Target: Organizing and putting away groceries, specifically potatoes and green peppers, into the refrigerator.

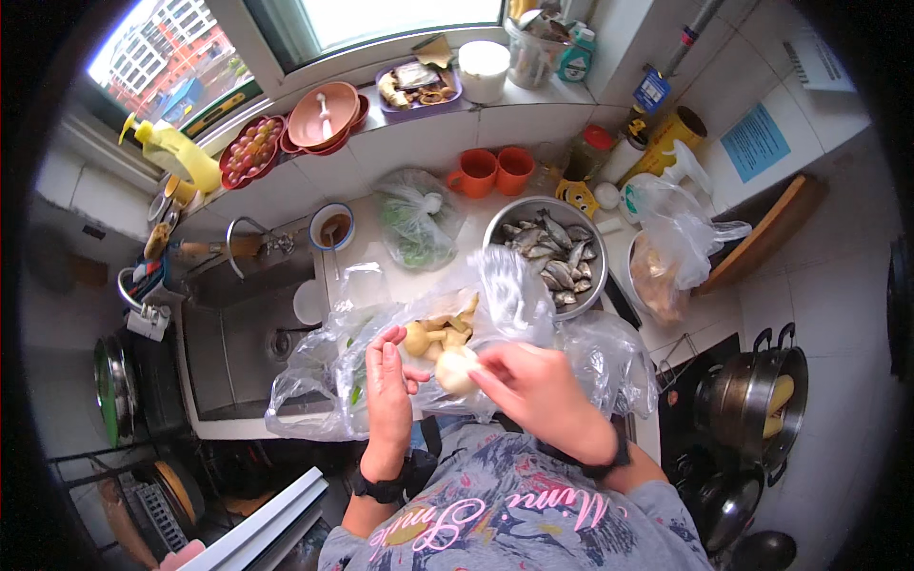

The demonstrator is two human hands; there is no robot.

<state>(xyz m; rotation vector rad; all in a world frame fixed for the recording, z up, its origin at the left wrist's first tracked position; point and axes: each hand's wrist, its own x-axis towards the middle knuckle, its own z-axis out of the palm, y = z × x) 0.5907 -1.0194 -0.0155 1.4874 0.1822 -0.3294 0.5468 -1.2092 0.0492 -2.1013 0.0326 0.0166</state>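
Observation:
My right hand (525, 382) pinches a round, pale yellowish vegetable or mushroom (457, 370) between thumb and fingers. Just left of it my left hand (389, 382) is raised with its fingers apart and nothing in it. Below and beyond the hands, more yellowish pieces (428, 335) with thick stems lie in an opened clear plastic bag (507, 307). Another clear bag (307, 389) with something green inside spreads at the left, partly hidden by my left hand. A further crumpled clear bag (607, 364) lies to the right.
A steel bowl of small fish (493, 235) stands behind the bags. Left is a sink (250, 335) with a tap; near it stands a bowl of brown sauce (333, 227). A tied bag of greens (418, 221) and orange mugs (478, 173) stand farther back. Pots (750, 400) stand at the right.

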